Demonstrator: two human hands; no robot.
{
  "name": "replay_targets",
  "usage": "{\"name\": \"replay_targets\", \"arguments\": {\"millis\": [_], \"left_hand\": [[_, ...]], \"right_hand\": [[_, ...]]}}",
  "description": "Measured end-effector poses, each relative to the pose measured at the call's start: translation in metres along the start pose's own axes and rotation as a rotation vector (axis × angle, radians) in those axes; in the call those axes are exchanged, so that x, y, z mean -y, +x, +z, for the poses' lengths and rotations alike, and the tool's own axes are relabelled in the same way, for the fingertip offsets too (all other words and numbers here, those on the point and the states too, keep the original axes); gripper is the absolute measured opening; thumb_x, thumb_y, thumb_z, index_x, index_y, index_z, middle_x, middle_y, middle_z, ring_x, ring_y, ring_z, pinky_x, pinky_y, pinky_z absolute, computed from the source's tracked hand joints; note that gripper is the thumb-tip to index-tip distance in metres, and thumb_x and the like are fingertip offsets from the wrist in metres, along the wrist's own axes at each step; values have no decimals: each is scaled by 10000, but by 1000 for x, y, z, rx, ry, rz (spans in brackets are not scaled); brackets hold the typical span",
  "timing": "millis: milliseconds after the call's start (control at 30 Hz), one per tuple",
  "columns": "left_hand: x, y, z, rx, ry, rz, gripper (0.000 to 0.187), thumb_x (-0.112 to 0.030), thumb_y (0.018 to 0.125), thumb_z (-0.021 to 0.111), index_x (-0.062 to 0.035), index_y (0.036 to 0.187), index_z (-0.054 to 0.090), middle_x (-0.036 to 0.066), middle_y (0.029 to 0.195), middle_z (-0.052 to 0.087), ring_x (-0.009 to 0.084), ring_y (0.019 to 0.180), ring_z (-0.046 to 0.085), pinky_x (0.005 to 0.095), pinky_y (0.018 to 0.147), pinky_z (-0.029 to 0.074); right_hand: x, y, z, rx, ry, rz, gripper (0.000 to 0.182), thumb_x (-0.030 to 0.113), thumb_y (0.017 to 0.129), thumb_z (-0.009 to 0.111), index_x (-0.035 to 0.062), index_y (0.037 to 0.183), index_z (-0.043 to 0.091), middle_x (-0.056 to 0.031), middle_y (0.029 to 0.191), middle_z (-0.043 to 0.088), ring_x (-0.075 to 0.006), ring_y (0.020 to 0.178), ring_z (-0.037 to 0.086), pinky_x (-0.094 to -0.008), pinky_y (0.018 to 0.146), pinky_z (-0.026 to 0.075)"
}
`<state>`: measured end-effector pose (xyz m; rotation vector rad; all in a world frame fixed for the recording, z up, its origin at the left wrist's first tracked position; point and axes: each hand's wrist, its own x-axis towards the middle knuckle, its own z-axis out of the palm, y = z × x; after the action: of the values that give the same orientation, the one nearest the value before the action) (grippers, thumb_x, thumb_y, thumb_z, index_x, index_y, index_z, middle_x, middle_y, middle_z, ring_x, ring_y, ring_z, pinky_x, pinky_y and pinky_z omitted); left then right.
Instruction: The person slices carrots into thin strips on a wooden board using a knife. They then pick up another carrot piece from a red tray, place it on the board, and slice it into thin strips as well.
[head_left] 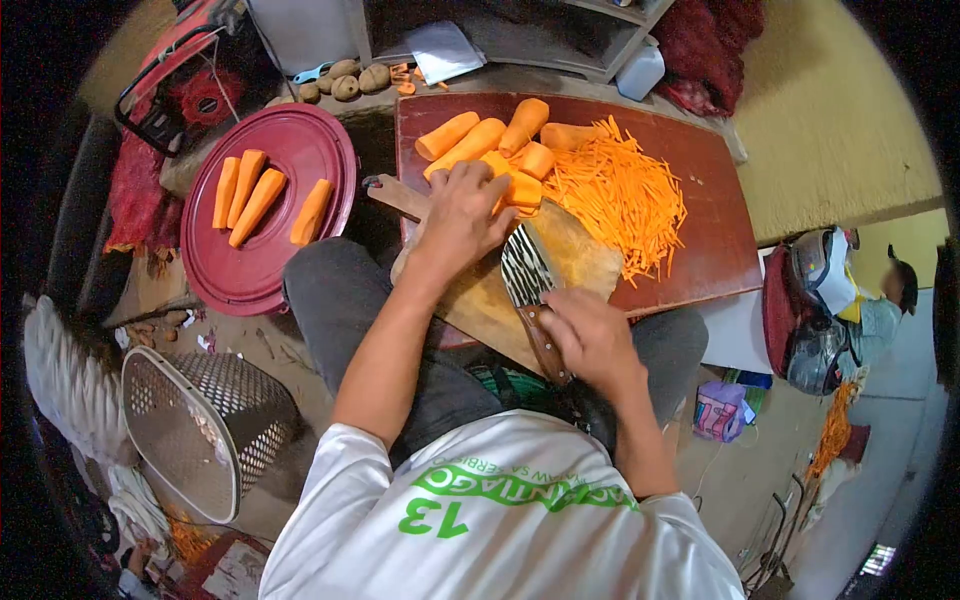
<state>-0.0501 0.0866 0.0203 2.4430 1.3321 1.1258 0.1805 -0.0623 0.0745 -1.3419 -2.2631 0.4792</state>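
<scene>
My right hand (592,338) is wrapped around the brown wooden handle of a kitchen knife (530,268) with a broad, dark-patterned blade. The blade stands beside the fingertips of my left hand (468,212). With its fingers curled down, my left hand presses on carrot slices (522,190) lying on a wooden cutting board (500,320). The board, with a handle at its left end, rests tilted over my lap and on a red tabletop (715,230). Several peeled carrots (524,124) lie behind my left hand. To their right spreads a heap of carrot strips (620,195).
A round red lid (330,165) at the left carries several peeled carrots (257,208). Below it a perforated basket (185,430) leans on the floor. Potatoes (345,85) sit near a shelf at the back. Helmets (820,350) are at the right, by a yellow wall.
</scene>
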Motion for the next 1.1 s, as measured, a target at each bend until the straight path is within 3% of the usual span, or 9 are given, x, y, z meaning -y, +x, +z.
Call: {"name": "replay_targets", "arguments": {"millis": [133,167,267,467,667,767,900,1033,1100], "left_hand": [[-2,12,22,-12,-9,9,545,-333,865,853,-129,1351,713,143,1306,666,362,1269,569,534,1037,391],[2,12,31,10,0,12,585,-372,843,870,-138,1357,717,139,1324,670,359,1281,568,541,1044,378],[3,15,38,56,-7,0,594,-376,835,876,-140,1357,719,130,1289,675,355,1280,568,543,1055,364],[2,13,26,41,-10,1,600,-404,837,879,-137,1349,719,130,1211,665,348,1259,569,531,1073,354],[-16,-1,-6,-32,-44,38,633,-376,815,906,-103,1353,715,138,1218,650,353,1225,576,504,1094,373],[-22,-20,-20,17,-145,-14,620,-340,781,934,-68,1301,735,162,1210,663,377,1195,608,495,1033,441],[-26,-35,-38,335,-312,-82,533,-280,762,942,-41,1211,784,195,1247,697,409,1161,642,491,1035,462],[-39,-65,-35,390,-324,-22,577,-250,776,942,-64,1293,768,193,1385,684,412,1328,596,491,1176,435],[-53,-70,-41,355,-167,-26,572,-239,801,925,-67,1318,752,199,1389,668,417,1325,590,496,1182,423]], "right_hand": [[43,-17,-8,190,-146,115,612,225,912,831,69,1467,625,-192,1207,698,-404,1059,697,-492,893,579],[33,-27,0,191,-131,66,809,271,892,849,97,1596,492,-193,1248,654,-408,1078,671,-493,892,569],[33,-35,8,306,-128,183,847,266,882,854,104,1618,465,-205,1213,665,-425,1079,670,-514,903,564],[32,-34,3,280,-75,310,753,133,890,723,75,1593,462,-239,1181,662,-468,1084,662,-558,934,550],[21,-41,-11,136,-119,324,686,131,868,672,77,1526,481,-267,1186,644,-489,1139,647,-597,977,547],[14,-43,-20,156,-87,387,648,139,900,658,74,1525,499,-291,1329,640,-506,1189,651,-588,993,546],[18,-48,-37,115,-5,440,542,189,995,639,81,1516,536,-281,1395,660,-495,1237,655,-567,1017,542],[10,-61,-38,37,189,455,467,227,1041,626,85,1483,580,-263,1343,699,-484,1240,662,-546,1028,539],[8,-66,-38,31,230,472,456,228,1038,628,83,1469,593,-267,1334,702,-487,1232,666,-541,1028,537]]}}
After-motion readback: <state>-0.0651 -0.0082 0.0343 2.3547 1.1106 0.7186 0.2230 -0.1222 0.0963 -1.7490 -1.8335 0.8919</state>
